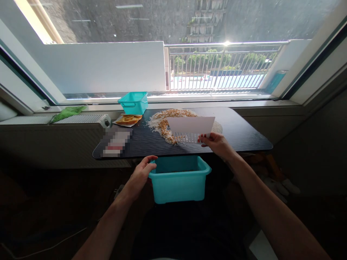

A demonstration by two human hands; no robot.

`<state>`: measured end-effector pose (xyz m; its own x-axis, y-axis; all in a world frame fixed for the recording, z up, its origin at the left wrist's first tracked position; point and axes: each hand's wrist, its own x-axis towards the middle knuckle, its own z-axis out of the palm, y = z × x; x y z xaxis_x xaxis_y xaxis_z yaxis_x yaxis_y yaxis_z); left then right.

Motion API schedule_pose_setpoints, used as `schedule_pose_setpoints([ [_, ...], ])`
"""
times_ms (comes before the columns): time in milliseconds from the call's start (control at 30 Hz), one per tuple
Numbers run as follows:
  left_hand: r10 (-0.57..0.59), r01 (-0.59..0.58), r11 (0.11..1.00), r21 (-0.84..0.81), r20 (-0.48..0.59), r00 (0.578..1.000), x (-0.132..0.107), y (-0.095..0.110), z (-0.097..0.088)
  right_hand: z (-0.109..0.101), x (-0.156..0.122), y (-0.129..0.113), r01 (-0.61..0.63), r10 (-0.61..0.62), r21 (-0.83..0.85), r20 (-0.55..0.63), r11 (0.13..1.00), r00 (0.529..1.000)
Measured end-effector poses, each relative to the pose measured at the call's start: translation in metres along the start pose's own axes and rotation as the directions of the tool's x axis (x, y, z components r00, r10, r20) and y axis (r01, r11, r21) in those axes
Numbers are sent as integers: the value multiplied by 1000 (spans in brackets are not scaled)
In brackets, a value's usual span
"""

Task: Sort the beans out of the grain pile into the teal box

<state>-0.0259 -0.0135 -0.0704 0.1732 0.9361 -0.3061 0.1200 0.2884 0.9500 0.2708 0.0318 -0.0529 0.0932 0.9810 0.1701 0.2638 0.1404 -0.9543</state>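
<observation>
My left hand point(141, 172) is closed on the left rim of a teal plastic bin point(179, 187), which sits below the table's near edge. Its inside is mostly in shadow, so what lies at the bottom is unclear. In my right hand point(217, 143) is a white slotted card point(191, 125), pinched at its lower right corner. The card's row of slots faces down, above a curved spread of yellow-orange kernels point(163, 127) and white grains point(154, 124). Part of that spread is hidden behind the card, and more pale grain point(217, 127) shows past its right edge.
The dark table point(244, 133) stands against the window. On its left are a smaller teal bin point(137, 105), a packet with an orange picture point(128, 119) and a blurred-out flat item point(116, 143). A green cloth point(67, 113) lies on the radiator point(84, 119).
</observation>
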Motion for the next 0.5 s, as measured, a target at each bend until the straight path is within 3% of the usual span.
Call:
schedule_pose_setpoints([
  [500,-4,4,1000,-9,-4,1000,1,0,0,-5,-8,-8,1,-1,-34,16,999,1000],
])
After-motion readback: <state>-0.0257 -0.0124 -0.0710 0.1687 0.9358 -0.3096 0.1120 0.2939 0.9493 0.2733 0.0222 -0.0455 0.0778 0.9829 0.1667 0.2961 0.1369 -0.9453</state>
